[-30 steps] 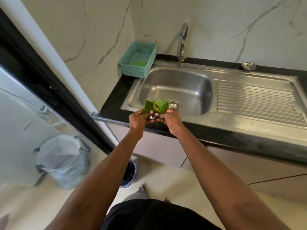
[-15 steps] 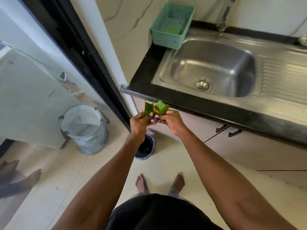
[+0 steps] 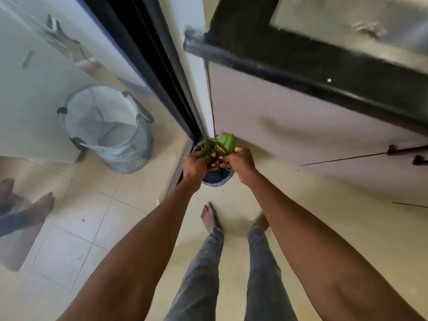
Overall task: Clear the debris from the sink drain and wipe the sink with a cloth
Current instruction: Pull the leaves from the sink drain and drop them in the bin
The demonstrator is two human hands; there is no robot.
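A bunch of debris, green leaves with orange and purple scraps, is held between both hands. My left hand grips its left side and my right hand grips its right side. The bunch hangs directly above a small dark bin on the floor by the cabinet corner. Only a blurred steel edge of the sink shows at the top right, above the black counter edge. No cloth is in view.
A glass door with a black frame stands at the left, with a grey laundry basket behind it. Beige cabinet doors with dark handles fill the right. My bare feet stand on the cream floor.
My view has swung down from the sink to the floor. Both hands carried the debris off the counter edge and down, so it now hangs over the dark bin.
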